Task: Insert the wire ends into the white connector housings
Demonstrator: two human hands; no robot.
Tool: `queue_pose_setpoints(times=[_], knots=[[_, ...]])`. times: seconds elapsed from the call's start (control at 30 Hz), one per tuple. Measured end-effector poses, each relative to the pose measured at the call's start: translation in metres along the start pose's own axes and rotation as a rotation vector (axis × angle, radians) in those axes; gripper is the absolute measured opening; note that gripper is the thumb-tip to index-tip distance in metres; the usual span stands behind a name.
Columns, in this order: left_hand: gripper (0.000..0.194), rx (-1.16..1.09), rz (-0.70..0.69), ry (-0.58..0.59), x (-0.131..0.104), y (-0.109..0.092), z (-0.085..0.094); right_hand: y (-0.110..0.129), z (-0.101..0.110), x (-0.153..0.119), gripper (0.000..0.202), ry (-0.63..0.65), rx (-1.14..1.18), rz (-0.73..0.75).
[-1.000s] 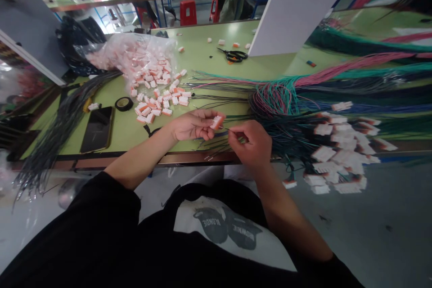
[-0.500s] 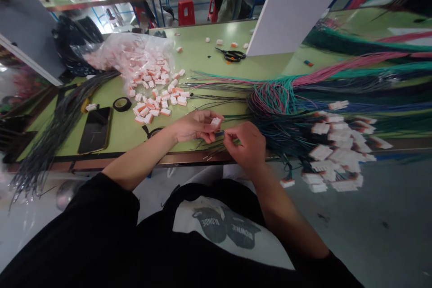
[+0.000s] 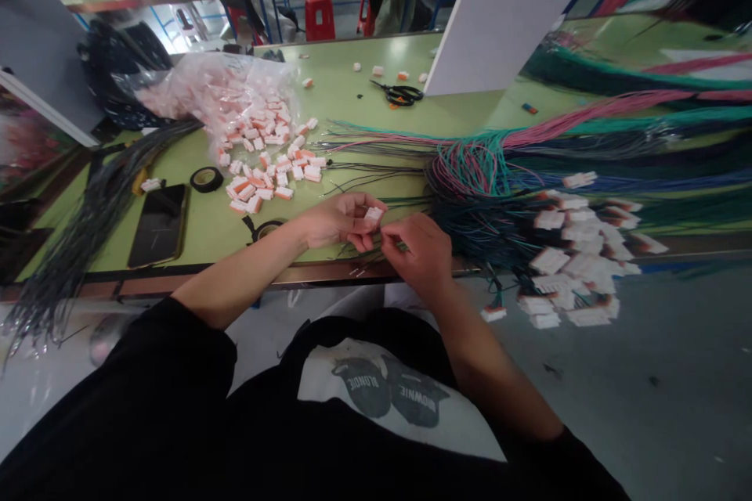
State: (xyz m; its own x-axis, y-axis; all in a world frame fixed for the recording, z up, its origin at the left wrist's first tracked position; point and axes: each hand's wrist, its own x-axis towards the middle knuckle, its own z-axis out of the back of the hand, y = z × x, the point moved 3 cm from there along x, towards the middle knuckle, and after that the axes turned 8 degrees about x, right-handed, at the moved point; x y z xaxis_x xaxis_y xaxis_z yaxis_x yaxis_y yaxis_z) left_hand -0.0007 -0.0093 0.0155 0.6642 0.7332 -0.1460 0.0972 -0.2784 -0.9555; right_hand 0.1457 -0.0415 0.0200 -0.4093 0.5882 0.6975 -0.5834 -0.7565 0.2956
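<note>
My left hand (image 3: 344,221) pinches a white and orange connector housing (image 3: 373,214) between thumb and fingers. Close beside it, my right hand (image 3: 420,249) is closed, its thumb and forefinger pressed together at the housing's near right side. A thin wire seems to be in that pinch, though the fingers mostly hide it. Loose wire ends (image 3: 358,272) lie on the table edge below both hands. Many more housings (image 3: 258,172) are heaped on the green table to the left, spilling from a clear plastic bag (image 3: 229,78).
Right of my hands lie bundled wires (image 3: 482,164) and finished-looking connectors (image 3: 579,258) overhanging the table edge. On the left are a phone (image 3: 157,225), black tape (image 3: 206,179) and dark wires (image 3: 88,211). Scissors (image 3: 399,94) lie near a white partition (image 3: 499,16).
My right hand has come slightly closer to the housing in my left hand. The whole view has shifted a little, with the table things appearing farther left.
</note>
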Motion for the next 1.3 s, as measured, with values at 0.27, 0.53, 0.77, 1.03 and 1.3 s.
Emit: queue_pose_setpoints(times=[0.27,0.53,0.77,1.03,1.3], knots=[[0.045,0.055,0.002,-0.005,0.0,0.001,-0.001,-0.004,0.001,0.004,0.017,0.082,0.113,-0.108],[0.033,0.359,0.175,0.179,-0.014,-0.008,-0.005,-0.035,0.025,0.019,0.015,0.184,-0.084,-0.238],[0.021,0.556,0.179,0.28,-0.016,-0.005,-0.016,-0.024,-0.003,0.024,0.016,0.632,-0.365,-0.058],[0.023,0.442,0.151,0.288,-0.015,-0.002,-0.013,-0.051,0.004,0.023,0.013,0.255,-0.064,-0.307],[0.044,0.179,0.072,0.113,-0.004,-0.001,0.003,-0.028,0.01,0.027,0.013,0.088,0.53,-0.318]])
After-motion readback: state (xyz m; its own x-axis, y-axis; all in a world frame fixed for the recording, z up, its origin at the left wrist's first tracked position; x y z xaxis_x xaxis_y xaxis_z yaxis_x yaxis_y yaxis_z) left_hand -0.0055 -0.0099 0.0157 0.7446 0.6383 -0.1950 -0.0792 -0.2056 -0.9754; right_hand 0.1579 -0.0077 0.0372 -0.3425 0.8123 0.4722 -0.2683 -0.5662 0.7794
